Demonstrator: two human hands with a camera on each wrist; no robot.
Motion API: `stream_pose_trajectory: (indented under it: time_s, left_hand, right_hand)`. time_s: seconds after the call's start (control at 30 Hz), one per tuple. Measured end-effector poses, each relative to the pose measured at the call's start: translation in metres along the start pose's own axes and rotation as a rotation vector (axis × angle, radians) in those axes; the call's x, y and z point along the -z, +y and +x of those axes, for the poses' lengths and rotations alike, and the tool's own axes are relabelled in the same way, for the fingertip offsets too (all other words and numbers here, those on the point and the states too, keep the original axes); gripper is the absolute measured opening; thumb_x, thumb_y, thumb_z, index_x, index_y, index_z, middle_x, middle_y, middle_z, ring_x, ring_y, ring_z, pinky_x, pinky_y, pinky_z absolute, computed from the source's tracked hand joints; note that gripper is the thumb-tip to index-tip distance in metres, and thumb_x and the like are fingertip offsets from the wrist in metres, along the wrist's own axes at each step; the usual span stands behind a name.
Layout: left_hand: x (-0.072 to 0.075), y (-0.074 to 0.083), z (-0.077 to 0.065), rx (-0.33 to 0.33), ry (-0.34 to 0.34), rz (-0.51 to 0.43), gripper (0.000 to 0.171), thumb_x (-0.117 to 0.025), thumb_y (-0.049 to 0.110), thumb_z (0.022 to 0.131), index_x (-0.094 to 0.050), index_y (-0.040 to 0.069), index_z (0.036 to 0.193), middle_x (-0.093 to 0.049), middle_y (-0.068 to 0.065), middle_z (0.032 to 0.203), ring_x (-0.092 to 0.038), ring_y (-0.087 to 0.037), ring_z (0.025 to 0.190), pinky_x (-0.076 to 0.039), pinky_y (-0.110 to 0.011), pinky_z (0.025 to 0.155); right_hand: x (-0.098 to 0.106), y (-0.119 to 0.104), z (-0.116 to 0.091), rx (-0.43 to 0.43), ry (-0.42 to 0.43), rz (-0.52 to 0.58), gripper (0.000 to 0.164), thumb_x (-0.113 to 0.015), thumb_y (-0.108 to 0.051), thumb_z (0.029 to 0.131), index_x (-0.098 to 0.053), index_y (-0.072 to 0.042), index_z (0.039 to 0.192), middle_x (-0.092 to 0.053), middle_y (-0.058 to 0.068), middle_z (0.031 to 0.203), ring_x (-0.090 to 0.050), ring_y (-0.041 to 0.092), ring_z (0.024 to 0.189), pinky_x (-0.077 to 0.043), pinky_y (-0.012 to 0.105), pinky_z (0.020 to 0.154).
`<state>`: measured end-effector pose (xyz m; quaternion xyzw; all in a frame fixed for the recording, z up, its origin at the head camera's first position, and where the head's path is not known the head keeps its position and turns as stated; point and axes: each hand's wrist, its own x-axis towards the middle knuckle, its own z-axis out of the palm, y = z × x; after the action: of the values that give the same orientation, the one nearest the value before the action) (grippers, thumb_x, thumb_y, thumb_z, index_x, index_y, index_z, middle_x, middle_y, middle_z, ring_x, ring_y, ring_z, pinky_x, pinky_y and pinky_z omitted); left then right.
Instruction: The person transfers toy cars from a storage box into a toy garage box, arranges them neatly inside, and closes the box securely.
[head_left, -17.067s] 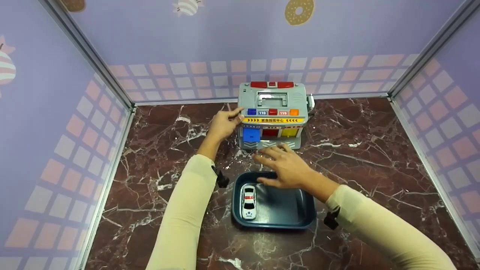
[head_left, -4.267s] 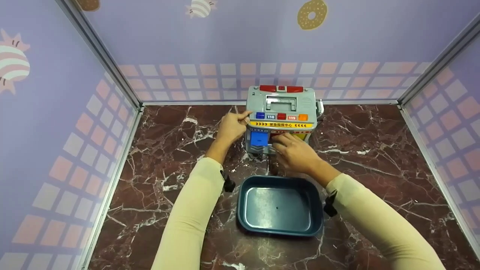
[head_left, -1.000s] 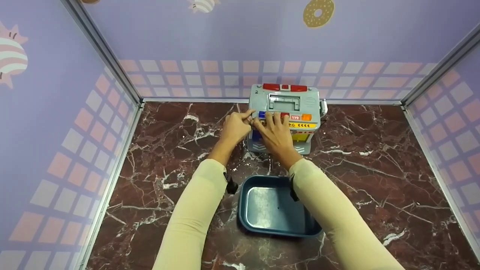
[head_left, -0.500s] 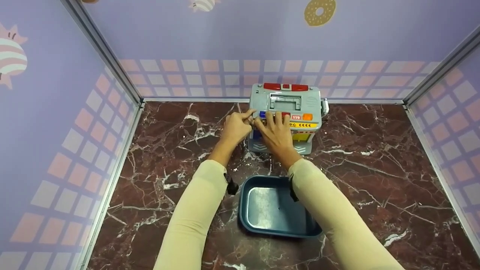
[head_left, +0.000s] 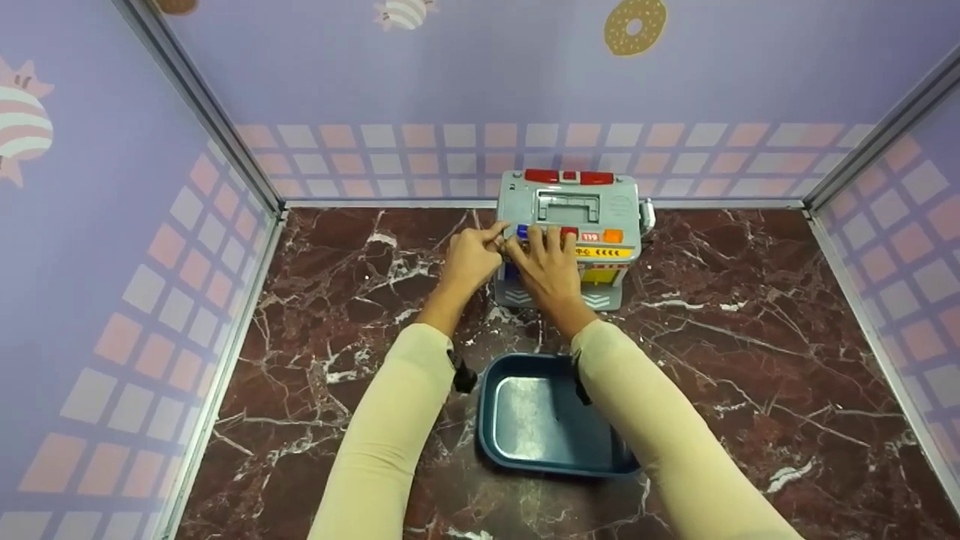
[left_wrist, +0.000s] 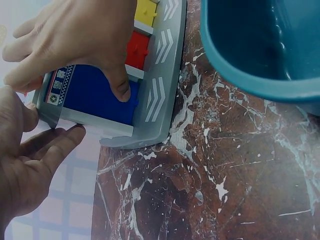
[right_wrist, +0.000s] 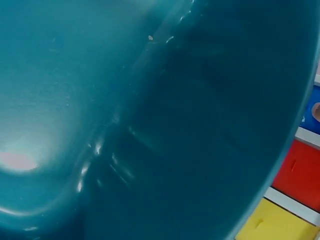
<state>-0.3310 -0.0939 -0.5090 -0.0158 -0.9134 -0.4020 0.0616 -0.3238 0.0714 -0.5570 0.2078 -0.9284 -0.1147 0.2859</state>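
Note:
A grey toy garage (head_left: 517, 195) with red roof lights stands against the back wall, its front towards me. My left hand (head_left: 471, 259) grips the roof's front left corner, thumb above and fingers along the side wall. My right hand (head_left: 551, 274) lies spread over the front edge of the roof, its fingertips by the coloured buttons. In the left wrist view its thumb (left_wrist: 119, 87) presses on the blue door (left_wrist: 95, 95), which is down. The red door (left_wrist: 136, 50) and yellow door (left_wrist: 145, 11) are down too.
A dark teal tray (head_left: 525, 420) sits on the marbled tabletop (head_left: 337, 300) in front of the garage, under my right forearm. Purple panels (head_left: 420, 75) enclose the table at the back and sides. A white handle (head_left: 647, 215) juts from the garage's right side.
The toy police car, in the tray earliest, is out of sight. The blue door, raised 4.3 seconds ago, is down. My right hand went from the red door to the blue; both hands hold still lately.

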Motion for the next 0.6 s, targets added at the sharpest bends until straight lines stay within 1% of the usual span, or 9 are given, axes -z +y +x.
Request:
stream_pose_trajectory:
  time_s: [0.07,0.13,0.17,0.27,0.4,0.53,0.6]
  left_hand:
    - [0.001,0.001,0.001,-0.002,0.005,-0.006,0.035,-0.066,0.018,0.106,-0.080,0.027,0.136,-0.084,-0.013,0.121,-0.068,-0.031,0.080,-0.063,-0.049,0.079]
    - [0.002,0.001,0.001,-0.013,0.004,-0.010,0.034,-0.066,0.018,0.106,-0.080,0.027,0.136,-0.083,-0.012,0.125,-0.073,-0.035,0.089,-0.065,-0.051,0.086]
    - [0.002,0.001,0.001,-0.014,0.001,-0.014,0.035,-0.066,0.018,0.106,-0.080,0.026,0.136,-0.082,-0.012,0.126,-0.075,-0.036,0.091,-0.065,-0.052,0.087]
    - [0.002,0.000,0.000,-0.008,0.002,-0.015,0.035,-0.067,0.018,0.105,-0.080,0.026,0.136,-0.083,-0.013,0.125,-0.075,-0.035,0.093,-0.064,-0.052,0.089]
    - [0.002,-0.001,-0.002,0.012,0.003,-0.017,0.035,-0.067,0.017,0.105,-0.081,0.027,0.136,-0.083,-0.012,0.122,-0.070,-0.033,0.088,-0.064,-0.053,0.087]
    - [0.002,-0.001,-0.002,-0.013,0.009,-0.002,0.035,-0.064,0.017,0.107,-0.081,0.026,0.136,-0.083,-0.009,0.125,-0.067,-0.032,0.086,-0.063,-0.053,0.088]
    - [0.002,0.000,-0.002,-0.028,0.007,0.005,0.035,-0.063,0.018,0.108,-0.081,0.026,0.137,-0.084,-0.009,0.123,-0.066,-0.032,0.084,-0.063,-0.054,0.088]
  right_hand:
    - [0.002,0.000,0.001,-0.005,-0.026,0.001,0.045,-0.071,-0.021,0.100,-0.046,-0.022,0.138,-0.048,0.016,0.135,-0.054,0.042,0.119,-0.049,0.055,0.095]
    - [0.005,-0.001,0.002,-0.010,-0.055,0.007,0.049,-0.072,-0.020,0.099,-0.045,-0.022,0.140,-0.048,0.017,0.136,-0.054,0.043,0.121,-0.049,0.055,0.096]
    - [0.006,-0.001,0.001,-0.012,-0.070,0.011,0.051,-0.073,-0.020,0.098,-0.045,-0.022,0.141,-0.047,0.017,0.136,-0.053,0.043,0.122,-0.049,0.056,0.097]
    - [0.008,-0.002,0.001,-0.010,-0.103,0.028,0.054,-0.074,-0.019,0.097,-0.045,-0.022,0.143,-0.047,0.017,0.138,-0.052,0.043,0.124,-0.048,0.057,0.099]
    - [0.009,-0.003,-0.001,-0.005,-0.117,0.048,0.052,-0.072,-0.020,0.099,-0.046,-0.022,0.143,-0.047,0.018,0.139,-0.052,0.044,0.124,-0.048,0.058,0.099]
    - [0.011,-0.002,-0.001,-0.009,-0.111,0.071,0.046,-0.070,-0.022,0.102,-0.048,-0.022,0.142,-0.047,0.017,0.138,-0.051,0.043,0.124,-0.047,0.058,0.098]
    - [0.013,0.000,-0.001,-0.014,-0.120,0.082,0.049,-0.072,-0.026,0.101,-0.049,-0.022,0.144,-0.047,0.017,0.140,-0.050,0.044,0.125,-0.046,0.059,0.098]
